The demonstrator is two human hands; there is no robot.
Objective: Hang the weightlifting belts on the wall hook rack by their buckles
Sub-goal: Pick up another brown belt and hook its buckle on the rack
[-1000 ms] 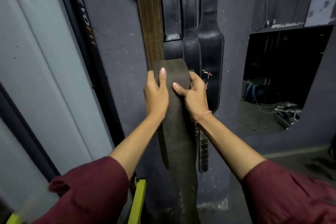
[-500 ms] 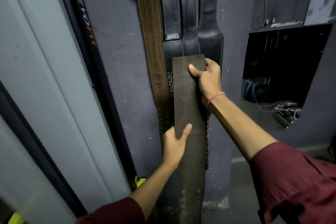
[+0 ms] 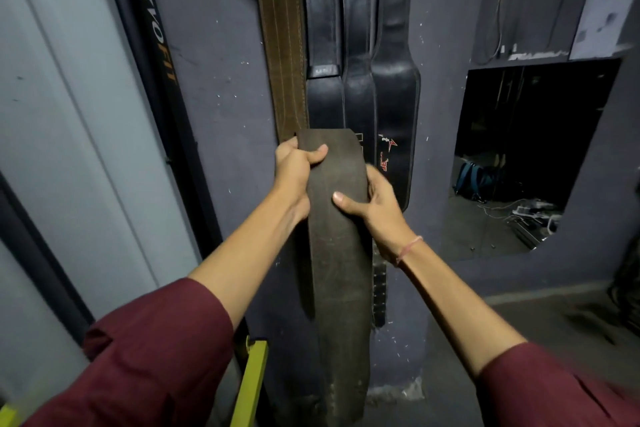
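Observation:
A wide dark brown leather belt [image 3: 337, 253] hangs down in front of me, folded over at its top. My left hand [image 3: 294, 167] grips its upper left edge near the fold, thumb across the front. Lower on the right edge, my right hand [image 3: 375, 206] holds the belt with its thumb pressed on the face. Behind it, a brown stitched belt [image 3: 282, 45] and three black belts [image 3: 356, 45] hang on the grey wall. Their buckles and the hook rack sit at the top edge, mostly cut off.
A black vertical post with orange lettering [image 3: 152, 28] stands left of the belts. A yellow metal bar [image 3: 251, 381] rises from below. A dark wall opening [image 3: 526, 156] at the right shows a blue bag and cables on the floor inside.
My left hand moved up from the belt's middle to its top left edge. My right hand slid down from the top to the right edge lower down. The belt's top sits lower.

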